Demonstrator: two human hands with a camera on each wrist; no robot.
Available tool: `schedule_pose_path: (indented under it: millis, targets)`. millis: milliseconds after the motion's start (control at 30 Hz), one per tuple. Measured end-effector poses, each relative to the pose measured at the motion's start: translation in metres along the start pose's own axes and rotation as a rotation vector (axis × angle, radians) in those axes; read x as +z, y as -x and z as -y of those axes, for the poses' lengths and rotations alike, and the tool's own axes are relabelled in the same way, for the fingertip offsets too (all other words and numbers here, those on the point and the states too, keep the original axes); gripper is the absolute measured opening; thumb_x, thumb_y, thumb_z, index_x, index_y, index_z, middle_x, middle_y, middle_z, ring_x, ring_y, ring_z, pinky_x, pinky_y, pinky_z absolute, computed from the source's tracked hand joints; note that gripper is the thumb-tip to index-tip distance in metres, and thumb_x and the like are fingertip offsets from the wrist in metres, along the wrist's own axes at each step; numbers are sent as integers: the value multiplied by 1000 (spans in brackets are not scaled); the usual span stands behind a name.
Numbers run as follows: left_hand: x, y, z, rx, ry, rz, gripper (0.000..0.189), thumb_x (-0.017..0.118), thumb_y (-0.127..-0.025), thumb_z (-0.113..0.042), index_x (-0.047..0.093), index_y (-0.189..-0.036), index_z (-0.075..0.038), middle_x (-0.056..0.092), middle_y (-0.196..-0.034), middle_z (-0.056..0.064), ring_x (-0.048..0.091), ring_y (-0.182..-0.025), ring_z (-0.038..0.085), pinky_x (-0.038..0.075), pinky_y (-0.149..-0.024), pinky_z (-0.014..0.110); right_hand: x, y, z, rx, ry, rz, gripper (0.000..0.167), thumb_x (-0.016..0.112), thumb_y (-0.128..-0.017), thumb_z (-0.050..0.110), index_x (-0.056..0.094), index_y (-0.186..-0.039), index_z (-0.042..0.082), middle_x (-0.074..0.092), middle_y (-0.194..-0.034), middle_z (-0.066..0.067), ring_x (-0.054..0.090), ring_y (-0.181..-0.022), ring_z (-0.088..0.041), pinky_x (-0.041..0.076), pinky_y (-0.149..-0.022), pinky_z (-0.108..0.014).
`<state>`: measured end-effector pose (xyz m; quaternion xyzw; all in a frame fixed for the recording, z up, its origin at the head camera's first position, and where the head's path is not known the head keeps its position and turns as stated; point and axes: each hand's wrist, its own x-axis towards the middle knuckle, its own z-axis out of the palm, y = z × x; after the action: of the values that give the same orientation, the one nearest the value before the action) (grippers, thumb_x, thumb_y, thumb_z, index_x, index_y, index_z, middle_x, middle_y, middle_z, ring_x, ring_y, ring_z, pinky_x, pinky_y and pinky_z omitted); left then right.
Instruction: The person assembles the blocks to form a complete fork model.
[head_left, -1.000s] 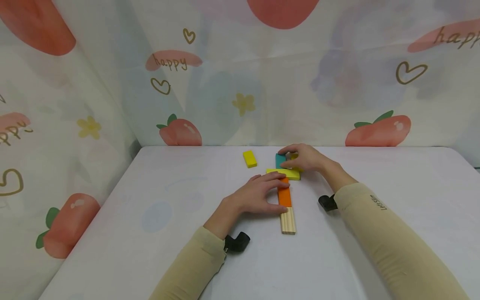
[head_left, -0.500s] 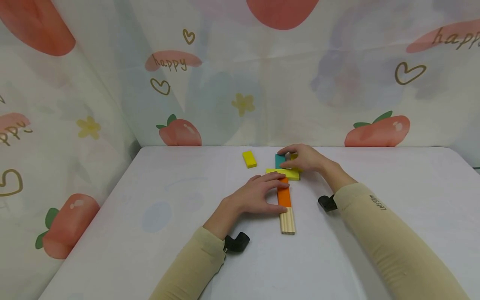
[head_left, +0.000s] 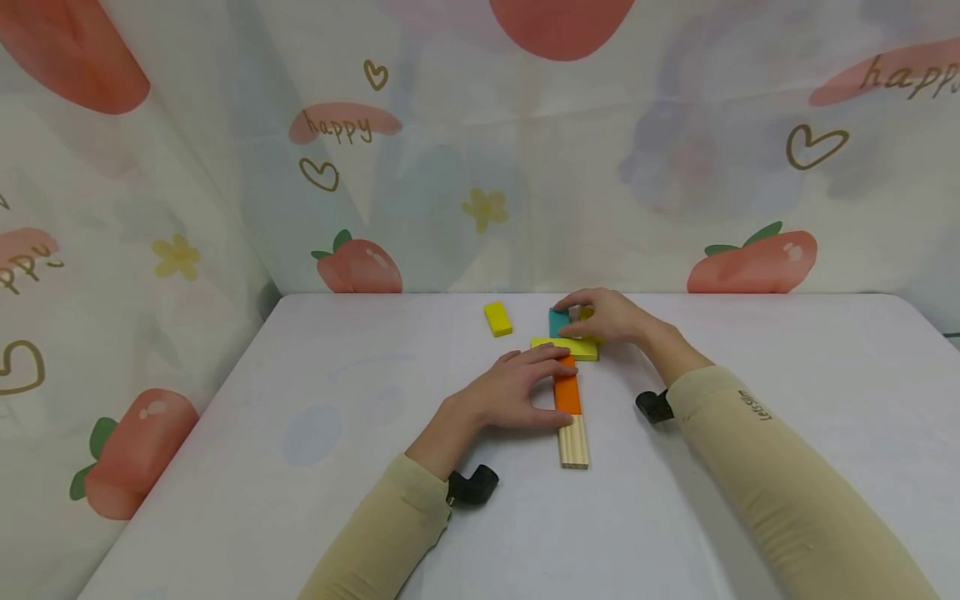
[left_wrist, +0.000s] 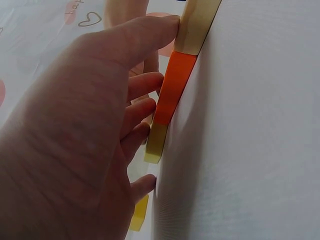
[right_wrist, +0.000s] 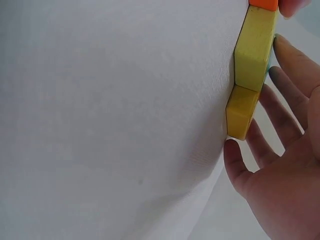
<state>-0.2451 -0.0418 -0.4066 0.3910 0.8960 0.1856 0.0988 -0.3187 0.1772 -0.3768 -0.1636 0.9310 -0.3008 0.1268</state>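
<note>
Flat wooden blocks lie joined on the white table. A plain wood block (head_left: 573, 447) is nearest, then an orange block (head_left: 567, 393), with a lime block (head_left: 582, 350) crosswise beyond it. Behind that are a teal block (head_left: 558, 322) and a darker yellow block (right_wrist: 241, 112), mostly hidden by fingers in the head view. My left hand (head_left: 510, 389) rests along the left side, thumb at the plain block, fingertips by the orange and lime ones. My right hand (head_left: 611, 317) spreads over the far blocks, thumb and forefinger at the teal block's ends, other fingers loosely extended.
A separate yellow block (head_left: 498, 319) lies to the left of the row, near the back. The white tabletop (head_left: 337, 500) ends at a printed cloth backdrop (head_left: 585, 183). Black cameras (head_left: 474, 486) are strapped under both wrists.
</note>
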Motion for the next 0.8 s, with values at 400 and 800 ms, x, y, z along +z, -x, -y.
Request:
schedule_pose_path:
  millis: [400, 800]
  targets:
    - [0, -1, -1, 2, 0, 0, 63, 65, -92, -52, 54, -147, -26, 33, -161, -7, 24, -147, 6, 18, -121, 44, -1, 4, 3, 13, -8, 4, 48, 72, -95, 28, 62, -138, 10, 46, -149, -23, 37, -137, -44, 26, -113, -64]
    - [0, 0, 0, 37, 1, -30, 59, 65, -94, -49, 55, -146, -23, 36, -159, -6, 24, -147, 7, 20, -120, 44, -2, 5, 1, 0, -12, -1, 47, 71, -95, 27, 62, -137, 10, 47, -149, -22, 36, -137, -45, 27, -112, -65]
